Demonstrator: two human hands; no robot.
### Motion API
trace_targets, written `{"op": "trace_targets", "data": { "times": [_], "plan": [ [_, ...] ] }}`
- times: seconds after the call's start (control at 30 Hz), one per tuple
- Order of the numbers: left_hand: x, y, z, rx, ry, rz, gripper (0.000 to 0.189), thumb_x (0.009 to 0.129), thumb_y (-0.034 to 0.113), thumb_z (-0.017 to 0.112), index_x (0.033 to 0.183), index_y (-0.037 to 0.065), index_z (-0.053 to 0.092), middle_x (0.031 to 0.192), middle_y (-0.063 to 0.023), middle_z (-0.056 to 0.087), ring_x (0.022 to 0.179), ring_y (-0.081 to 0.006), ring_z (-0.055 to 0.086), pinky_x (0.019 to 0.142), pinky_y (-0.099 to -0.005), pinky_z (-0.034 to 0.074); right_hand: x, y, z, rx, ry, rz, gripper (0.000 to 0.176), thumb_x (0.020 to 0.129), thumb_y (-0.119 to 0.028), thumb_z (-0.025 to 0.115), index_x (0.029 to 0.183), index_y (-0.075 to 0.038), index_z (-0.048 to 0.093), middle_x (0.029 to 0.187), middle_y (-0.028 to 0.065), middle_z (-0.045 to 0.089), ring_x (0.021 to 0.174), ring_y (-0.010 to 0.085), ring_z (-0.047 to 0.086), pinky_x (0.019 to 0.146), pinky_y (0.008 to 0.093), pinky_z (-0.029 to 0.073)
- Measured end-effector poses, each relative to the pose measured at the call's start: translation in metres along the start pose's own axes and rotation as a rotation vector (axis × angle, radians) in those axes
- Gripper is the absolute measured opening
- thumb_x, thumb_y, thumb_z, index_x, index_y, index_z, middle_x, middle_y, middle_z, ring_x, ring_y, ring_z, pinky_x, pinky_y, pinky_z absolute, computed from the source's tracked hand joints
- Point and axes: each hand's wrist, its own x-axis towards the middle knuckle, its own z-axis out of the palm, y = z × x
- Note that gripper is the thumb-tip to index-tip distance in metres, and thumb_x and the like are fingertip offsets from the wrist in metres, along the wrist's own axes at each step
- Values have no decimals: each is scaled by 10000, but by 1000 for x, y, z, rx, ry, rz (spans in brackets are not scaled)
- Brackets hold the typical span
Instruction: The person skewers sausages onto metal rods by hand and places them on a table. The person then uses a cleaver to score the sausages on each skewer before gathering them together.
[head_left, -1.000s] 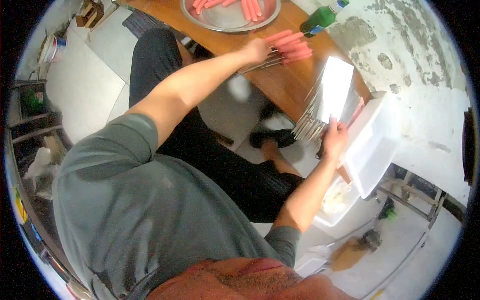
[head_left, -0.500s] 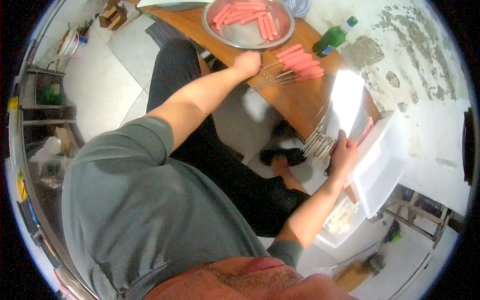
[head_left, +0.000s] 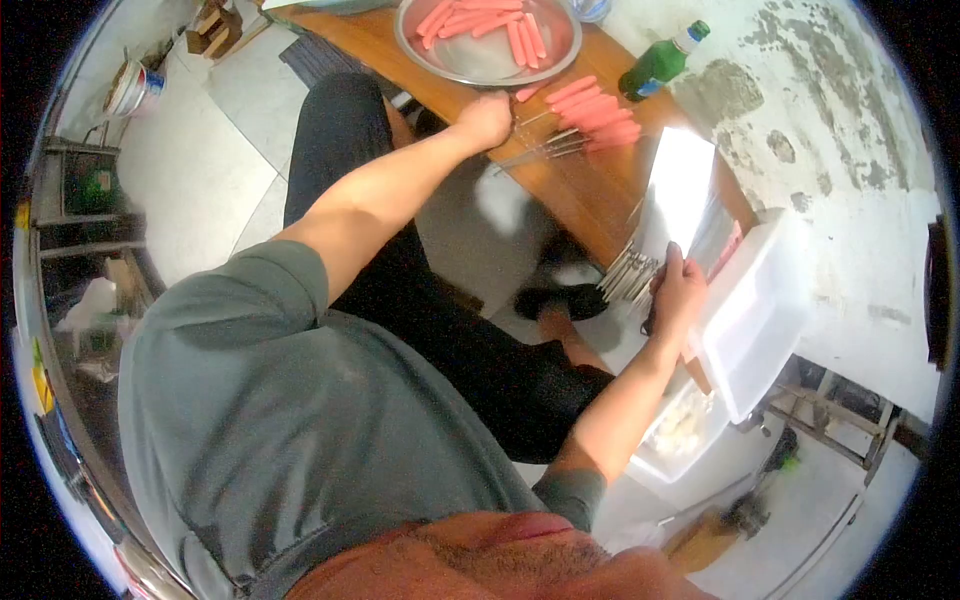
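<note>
My left hand point(head_left: 485, 121) is closed at the table's front edge, below the steel bowl point(head_left: 480, 75) of pink sausages; what it grips is hidden. A single sausage point(head_left: 530, 92) lies just beyond its fingers. To its right, several sausages point(head_left: 600, 115) lie side by side with metal skewers point(head_left: 548, 150) sticking out towards me. My right hand point(head_left: 681, 290) has its fingers pressed together at the lower edge of a glaring white sheet-like thing point(head_left: 680, 185); its exact hold cannot be made out. Beside it is a bundle of metal skewers point(head_left: 628, 275).
A green bottle point(head_left: 663, 65) stands on the wooden table point(head_left: 575, 205) near the wall. A white plastic bin point(head_left: 765, 315) is right of my right hand, with another container point(head_left: 685, 430) of pale pieces below. My legs point(head_left: 430, 290) are under and before the table.
The view has shifted slightly. A single sausage now shows beside my left hand, where none was visible before. My right hand stays beside the skewer bundle.
</note>
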Motion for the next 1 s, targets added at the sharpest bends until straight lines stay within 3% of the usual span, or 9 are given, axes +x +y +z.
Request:
{"op": "trace_targets", "data": {
  "times": [0.17,0.3,0.37,0.4,0.47,0.5,0.57,0.7,1.0],
  "plan": [
    [-28,28,-35,-302,-162,33,243,929,201,487,1006,-12,575,939,-284,645,932,-506,601,809,-539,479,15,30,5,-77,13,-51,425,917,-361,667,697,0,622,552,48,557,486,129,502,488,306,414],
    [-71,41,-22,-505,-390,189,262,936,261,538,990,11,596,911,-235,667,831,-411,642,750,-477,499,1,11,14,-276,-25,-5,480,902,-414,639,795,53,671,638,157,640,608,256,621,621,391,491],
    [-87,46,-3,-471,-440,224,248,947,257,537,985,23,608,857,-188,656,794,-331,641,719,-438,503,16,57,34,-318,36,-229,470,923,-404,630,799,47,667,587,83,584,529,146,549,523,323,442],
    [-93,46,8,-452,-461,240,242,952,255,536,983,28,614,831,-164,651,776,-291,641,703,-418,504,10,52,40,-278,-23,-158,473,919,-404,629,827,56,681,598,94,607,529,172,579,524,337,451],
    [-103,34,43,-423,-380,359,249,963,278,536,966,45,624,741,-89,633,687,-204,635,632,-383,505,0,52,49,-355,-93,-127,489,901,-440,620,891,41,703,770,217,652,754,353,634,698,429,486],
    [-104,37,41,-451,-532,210,256,962,286,534,977,49,628,733,-87,640,668,-212,635,625,-391,506,-1,52,53,-390,-130,-115,503,892,-458,615,923,34,713,856,279,674,867,443,661,785,475,503],
    [-99,46,25,-496,-825,-100,270,960,303,530,999,57,635,716,-83,653,630,-226,636,610,-408,506,-5,57,60,-456,-169,-129,534,897,-483,597,918,37,714,871,283,676,887,448,658,818,481,498],
    [-94,48,11,-449,-761,-27,258,929,242,584,817,20,655,659,-61,624,569,-167,573,519,-328,451,-21,42,69,-509,-168,-153,542,896,-495,592,909,32,716,884,281,679,896,449,657,827,483,499],
    [-90,44,29,-678,-731,-165,223,856,201,617,737,15,652,645,-35,606,553,-144,523,509,-312,408,-15,49,77,-507,-155,-145,504,891,-466,616,931,26,716,876,275,682,892,436,663,815,473,505]
  ]
}}
